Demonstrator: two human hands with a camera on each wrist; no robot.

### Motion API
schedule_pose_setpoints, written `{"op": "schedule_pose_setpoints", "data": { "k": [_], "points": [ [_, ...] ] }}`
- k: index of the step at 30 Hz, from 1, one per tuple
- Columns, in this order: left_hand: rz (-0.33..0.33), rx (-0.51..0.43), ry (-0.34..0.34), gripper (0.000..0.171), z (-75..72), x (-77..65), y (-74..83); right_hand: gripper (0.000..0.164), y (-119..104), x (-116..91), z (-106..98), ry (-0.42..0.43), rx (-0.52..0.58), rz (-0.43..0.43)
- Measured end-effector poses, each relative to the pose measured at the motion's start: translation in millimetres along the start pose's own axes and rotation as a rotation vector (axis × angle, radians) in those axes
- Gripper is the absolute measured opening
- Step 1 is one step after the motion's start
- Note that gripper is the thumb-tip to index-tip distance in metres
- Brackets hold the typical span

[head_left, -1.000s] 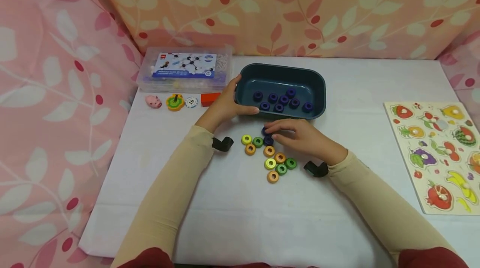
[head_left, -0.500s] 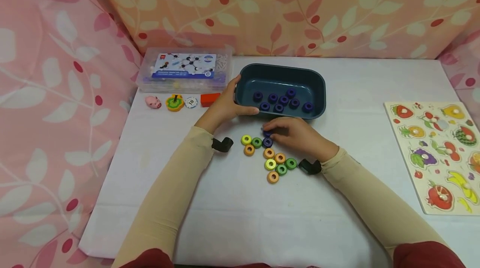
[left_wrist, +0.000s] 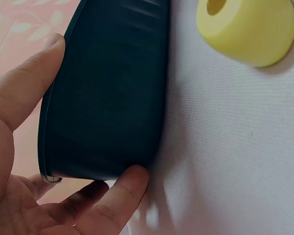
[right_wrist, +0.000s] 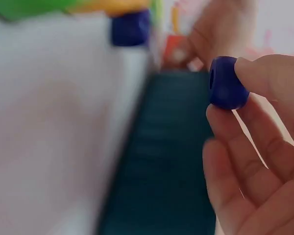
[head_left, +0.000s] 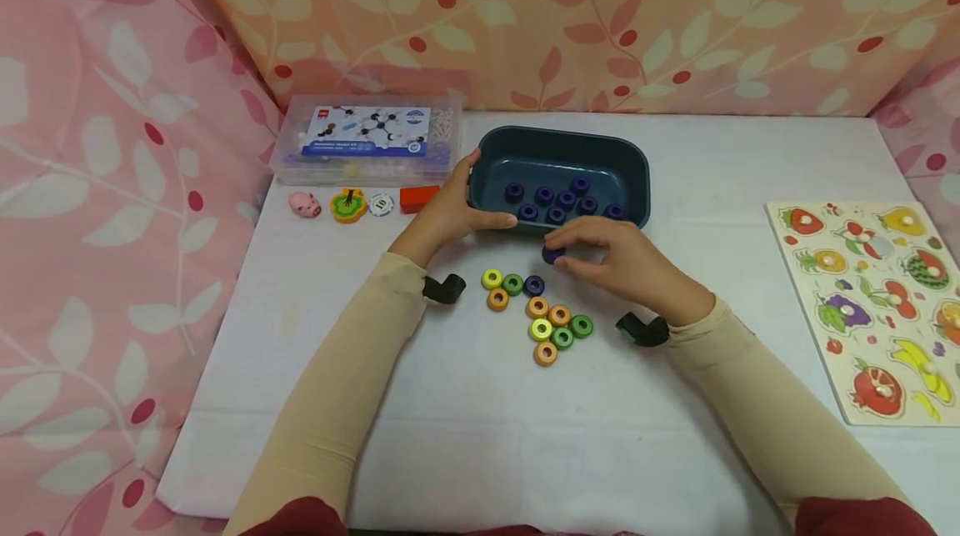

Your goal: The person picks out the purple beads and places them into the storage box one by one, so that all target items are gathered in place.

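At its left end, the dark teal basin (head_left: 600, 162) is gripped by my left hand (head_left: 447, 215), thumb along the near rim and fingers around the end wall (left_wrist: 103, 117). Several dark blue beads (head_left: 566, 200) with center holes lie inside it. My right hand (head_left: 626, 262) pinches another dark blue bead (right_wrist: 229, 84) between thumb and fingertips, just in front of the basin's near rim. Closer in on the white cloth, one more blue bead (head_left: 534, 286) lies beside a green bead (head_left: 513, 284) and a yellow bead (head_left: 492, 278).
Loose orange, yellow and green beads (head_left: 559, 316) cluster nearer the body. A clear plastic kit box (head_left: 367, 169) stands back left, with a pink pig (head_left: 304, 204), tree piece (head_left: 348, 205), round chip (head_left: 381, 204) and red block (head_left: 418, 199) before it. Rightward lies a fruit puzzle board (head_left: 870, 311).
My right hand has picked a blue bead up from beside the other blue one and carried it right and toward the basin. My left hand stays on the basin.
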State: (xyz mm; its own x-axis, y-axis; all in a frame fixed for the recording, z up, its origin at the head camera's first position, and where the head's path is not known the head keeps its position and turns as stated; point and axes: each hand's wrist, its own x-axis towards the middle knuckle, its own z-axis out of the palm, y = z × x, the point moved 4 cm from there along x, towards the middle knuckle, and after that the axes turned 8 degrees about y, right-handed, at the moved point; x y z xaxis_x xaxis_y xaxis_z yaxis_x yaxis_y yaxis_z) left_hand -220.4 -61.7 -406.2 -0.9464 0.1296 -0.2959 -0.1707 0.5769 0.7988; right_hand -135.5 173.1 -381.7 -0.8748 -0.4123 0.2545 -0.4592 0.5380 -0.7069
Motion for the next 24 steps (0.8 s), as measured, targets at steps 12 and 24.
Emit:
{"op": "schedule_pose_setpoints", "data": {
  "k": [12, 24],
  "points": [
    [-0.009, -0.001, 0.0, 0.124, 0.3, -0.4, 0.4, 0.032, 47.4, 27.6, -33.1, -0.006, -0.095, 0.285],
    [-0.012, -0.009, -0.003, 0.124, -0.1, 0.2, -0.1, 0.038, 54.0, 30.0, -36.0, 0.017, -0.046, 0.319]
  ]
}}
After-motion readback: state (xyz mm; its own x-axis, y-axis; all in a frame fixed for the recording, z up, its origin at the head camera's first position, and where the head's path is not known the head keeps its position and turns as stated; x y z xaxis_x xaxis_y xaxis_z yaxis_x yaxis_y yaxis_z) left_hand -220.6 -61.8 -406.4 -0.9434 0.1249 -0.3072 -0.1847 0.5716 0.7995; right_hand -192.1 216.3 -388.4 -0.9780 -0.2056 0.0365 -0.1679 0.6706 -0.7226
